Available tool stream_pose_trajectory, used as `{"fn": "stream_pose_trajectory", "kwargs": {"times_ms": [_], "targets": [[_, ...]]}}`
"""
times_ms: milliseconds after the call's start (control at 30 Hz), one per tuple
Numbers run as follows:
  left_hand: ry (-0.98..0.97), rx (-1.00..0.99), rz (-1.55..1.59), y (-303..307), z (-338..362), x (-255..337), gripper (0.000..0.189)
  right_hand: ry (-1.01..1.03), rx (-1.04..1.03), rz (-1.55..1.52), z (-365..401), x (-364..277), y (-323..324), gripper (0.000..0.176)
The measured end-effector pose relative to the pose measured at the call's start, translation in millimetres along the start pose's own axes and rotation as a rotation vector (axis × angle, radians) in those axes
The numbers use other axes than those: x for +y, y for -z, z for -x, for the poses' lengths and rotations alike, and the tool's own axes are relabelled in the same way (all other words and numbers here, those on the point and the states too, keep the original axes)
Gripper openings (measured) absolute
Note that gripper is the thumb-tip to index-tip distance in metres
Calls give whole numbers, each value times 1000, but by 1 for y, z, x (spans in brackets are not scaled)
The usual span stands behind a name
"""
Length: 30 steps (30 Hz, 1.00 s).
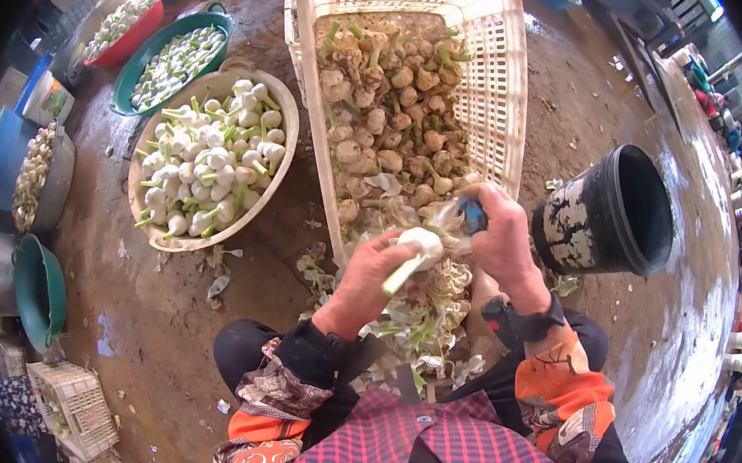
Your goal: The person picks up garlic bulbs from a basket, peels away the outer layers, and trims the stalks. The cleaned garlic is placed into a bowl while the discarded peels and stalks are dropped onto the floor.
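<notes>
A white garlic bulb (pixel 424 243) with a short green stem is held in my left hand (pixel 355 285), its fingers closed around the bulb. My right hand (pixel 509 249) is closed on a small blue object (pixel 473 214), perhaps a tool handle; its other end is hidden. Papery garlic skin hangs by the right fingers, just beside the bulb. Both hands are over the near end of a white plastic crate (pixel 500 92), which is tilted and full of dirty, unpeeled garlic (pixel 397 100). Loose garlic skins (pixel 424 326) are heaped below my hands, between my knees.
A round basin (pixel 287 148) of clean garlic bulbs stands left of the crate. To the right, a black bucket (pixel 568 228) leans on its side. Green (pixel 126 87) and red (pixel 155 19) tubs of garlic are further left. Other people are along the far right edge.
</notes>
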<state>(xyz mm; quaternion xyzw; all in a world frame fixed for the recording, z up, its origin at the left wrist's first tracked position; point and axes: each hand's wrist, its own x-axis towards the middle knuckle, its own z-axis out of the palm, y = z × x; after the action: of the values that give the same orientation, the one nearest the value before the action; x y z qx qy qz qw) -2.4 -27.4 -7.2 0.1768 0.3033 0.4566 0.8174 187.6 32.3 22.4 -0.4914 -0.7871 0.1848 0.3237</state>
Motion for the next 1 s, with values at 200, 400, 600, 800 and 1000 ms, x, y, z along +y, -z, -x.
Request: {"fn": "stream_pose_trajectory", "kwargs": {"times_ms": [200,400,600,800,1000], "targets": [[-65,56,11,0,-5,-6,28,111,-26,-13,30,-26,-2,45],[-60,122,6,-3,-3,-9,25,326,27,225,36,-36,-21,38],[-125,6,-343,1,-3,-4,44,207,80,157,14,-8,-21,29],[-232,-153,-529,-17,3,-6,96,-77,-229,487,-7,28,-36,24],[-256,-80,-361,-6,-2,-6,70,-252,-1095,589,32,26,-39,21]]}}
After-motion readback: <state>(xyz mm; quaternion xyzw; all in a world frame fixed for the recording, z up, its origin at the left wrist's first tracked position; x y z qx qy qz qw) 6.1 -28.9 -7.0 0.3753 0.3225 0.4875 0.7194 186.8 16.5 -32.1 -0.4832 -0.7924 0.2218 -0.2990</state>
